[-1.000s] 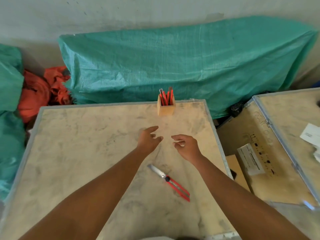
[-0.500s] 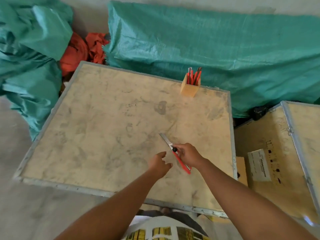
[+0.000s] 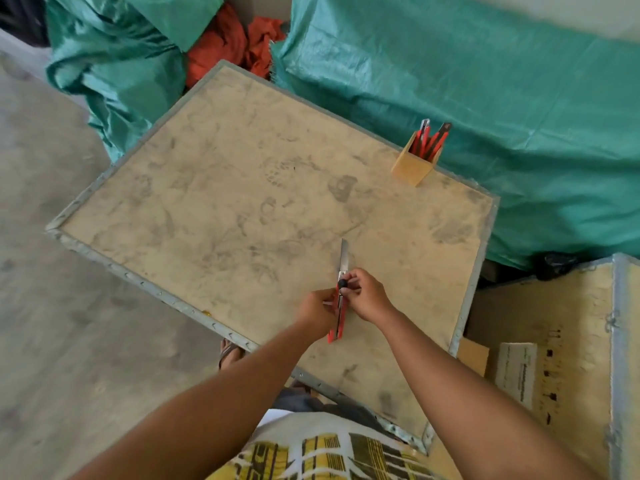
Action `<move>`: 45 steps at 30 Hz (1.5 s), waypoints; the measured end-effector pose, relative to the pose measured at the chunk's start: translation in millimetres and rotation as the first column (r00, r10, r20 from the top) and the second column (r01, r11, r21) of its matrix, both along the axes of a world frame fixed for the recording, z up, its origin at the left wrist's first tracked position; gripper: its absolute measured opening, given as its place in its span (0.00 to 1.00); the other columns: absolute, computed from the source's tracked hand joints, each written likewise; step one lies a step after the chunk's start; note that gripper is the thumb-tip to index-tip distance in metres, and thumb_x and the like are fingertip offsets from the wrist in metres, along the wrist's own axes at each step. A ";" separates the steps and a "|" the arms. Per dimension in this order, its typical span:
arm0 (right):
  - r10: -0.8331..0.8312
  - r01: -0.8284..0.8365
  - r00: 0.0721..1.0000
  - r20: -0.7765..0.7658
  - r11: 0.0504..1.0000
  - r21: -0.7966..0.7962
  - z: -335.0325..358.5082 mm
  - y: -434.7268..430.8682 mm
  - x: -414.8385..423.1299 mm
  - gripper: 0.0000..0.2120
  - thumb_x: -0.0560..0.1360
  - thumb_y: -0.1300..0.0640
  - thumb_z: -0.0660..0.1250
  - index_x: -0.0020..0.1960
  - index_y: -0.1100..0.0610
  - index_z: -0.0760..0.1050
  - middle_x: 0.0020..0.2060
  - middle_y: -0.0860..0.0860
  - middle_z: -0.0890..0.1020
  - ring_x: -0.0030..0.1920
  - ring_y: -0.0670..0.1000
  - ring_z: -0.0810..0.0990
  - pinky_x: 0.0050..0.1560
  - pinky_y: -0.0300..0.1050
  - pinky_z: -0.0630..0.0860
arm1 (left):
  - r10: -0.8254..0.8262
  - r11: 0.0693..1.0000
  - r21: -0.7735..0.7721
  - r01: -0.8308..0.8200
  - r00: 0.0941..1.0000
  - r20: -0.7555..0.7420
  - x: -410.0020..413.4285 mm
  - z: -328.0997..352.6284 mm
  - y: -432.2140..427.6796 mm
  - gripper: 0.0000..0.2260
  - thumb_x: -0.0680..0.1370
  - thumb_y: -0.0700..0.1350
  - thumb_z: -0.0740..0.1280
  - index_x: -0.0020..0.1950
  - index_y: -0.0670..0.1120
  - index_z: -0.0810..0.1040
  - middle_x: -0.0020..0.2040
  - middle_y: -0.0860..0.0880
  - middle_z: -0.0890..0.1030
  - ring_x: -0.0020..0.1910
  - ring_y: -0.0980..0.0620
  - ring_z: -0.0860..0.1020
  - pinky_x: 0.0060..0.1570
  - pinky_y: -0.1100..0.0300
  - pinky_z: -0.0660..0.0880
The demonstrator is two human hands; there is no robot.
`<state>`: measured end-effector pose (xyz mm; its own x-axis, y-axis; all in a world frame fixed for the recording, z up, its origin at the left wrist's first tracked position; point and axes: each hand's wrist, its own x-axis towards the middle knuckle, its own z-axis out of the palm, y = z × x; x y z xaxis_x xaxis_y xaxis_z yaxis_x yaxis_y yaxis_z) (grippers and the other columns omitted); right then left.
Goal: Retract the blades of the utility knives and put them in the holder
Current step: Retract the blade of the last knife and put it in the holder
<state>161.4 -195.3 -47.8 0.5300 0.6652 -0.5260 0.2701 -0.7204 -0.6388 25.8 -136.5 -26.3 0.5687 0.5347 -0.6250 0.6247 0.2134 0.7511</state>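
A red utility knife [image 3: 340,317] with its silver blade out is held above the near right part of the board. The blade tip points away from me. My left hand [image 3: 317,308] grips the red handle from the left. My right hand [image 3: 367,295] holds it from the right, with fingers at the black slider knob. A small wooden holder [image 3: 412,168] stands at the far right corner of the board, with several red knives upright in it.
The work surface is a stained plywood board with a metal rim [image 3: 152,291]. Green tarps [image 3: 485,81] lie behind it, with orange cloth [image 3: 235,43] between them. A second crate [image 3: 554,341] with a white label sits to the right. Floor lies to the left.
My right hand lifted the knife off the board and turned it so the blade points away. My left hand closed on the handle. The camera view swung left and down.
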 end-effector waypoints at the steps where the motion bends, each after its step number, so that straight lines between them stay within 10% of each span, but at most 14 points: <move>1: -0.003 0.003 1.000 -0.013 1.000 0.012 1.2 -2.5 0.5 0.10 0.77 0.63 0.70 0.58 0.56 0.76 0.49 0.49 0.80 0.51 0.52 0.81 0.50 0.41 0.73 | 0.012 1.000 0.002 -0.012 1.000 0.013 -1.8 1.8 -2.2 0.24 0.73 0.29 0.57 0.63 0.45 0.79 0.45 0.48 0.82 0.44 0.49 0.80 0.44 0.58 0.79; 5: -0.082 0.089 0.994 -0.065 0.990 0.113 18.6 -4.8 8.8 0.10 0.79 0.61 0.68 0.58 0.53 0.75 0.52 0.51 0.83 0.51 0.52 0.84 0.46 0.42 0.78 | -0.026 1.000 -0.012 0.027 0.999 0.046 -9.2 11.4 -6.7 0.30 0.75 0.32 0.64 0.72 0.56 0.69 0.51 0.48 0.81 0.42 0.51 0.79 0.39 0.58 0.79; 9: -0.055 0.071 0.995 -0.084 0.977 0.200 48.2 -2.6 16.3 0.09 0.79 0.59 0.69 0.57 0.51 0.77 0.48 0.50 0.85 0.44 0.45 0.86 0.39 0.37 0.78 | 0.044 0.991 -0.129 -0.022 0.985 0.166 -16.2 29.2 -7.1 0.29 0.75 0.33 0.69 0.72 0.54 0.70 0.57 0.47 0.80 0.52 0.43 0.84 0.52 0.47 0.83; 24: 0.031 -0.005 0.997 -0.066 0.936 0.352 105.9 5.4 -24.5 0.08 0.75 0.59 0.75 0.53 0.51 0.86 0.43 0.47 0.88 0.33 0.44 0.82 0.37 0.38 0.77 | 0.152 0.935 -0.353 0.003 0.899 0.410 -66.7 77.1 48.9 0.19 0.79 0.31 0.64 0.67 0.46 0.77 0.54 0.47 0.86 0.52 0.47 0.83 0.51 0.49 0.82; 28: 0.143 -0.145 0.989 0.030 0.939 0.312 120.1 21.2 -36.2 0.10 0.72 0.57 0.78 0.52 0.49 0.87 0.54 0.44 0.84 0.45 0.47 0.84 0.52 0.40 0.80 | 0.170 0.904 -0.427 0.032 0.888 0.428 -75.0 82.3 72.4 0.21 0.79 0.29 0.62 0.68 0.47 0.75 0.57 0.48 0.85 0.54 0.49 0.84 0.50 0.49 0.83; 45: -0.097 0.007 0.972 0.214 0.922 0.386 152.2 72.8 -81.3 0.12 0.70 0.52 0.79 0.53 0.47 0.85 0.60 0.40 0.77 0.46 0.42 0.78 0.41 0.27 0.72 | -0.026 0.886 -0.395 0.244 0.875 0.484 -65.9 108.0 168.6 0.21 0.79 0.29 0.62 0.66 0.48 0.77 0.59 0.44 0.84 0.54 0.43 0.84 0.55 0.48 0.81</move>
<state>80.0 -122.5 104.4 0.6429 0.7592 -0.1018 0.4074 -0.4514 -0.7939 -40.1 32.1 81.7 0.8895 0.1692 -0.4243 0.2848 0.5208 0.8047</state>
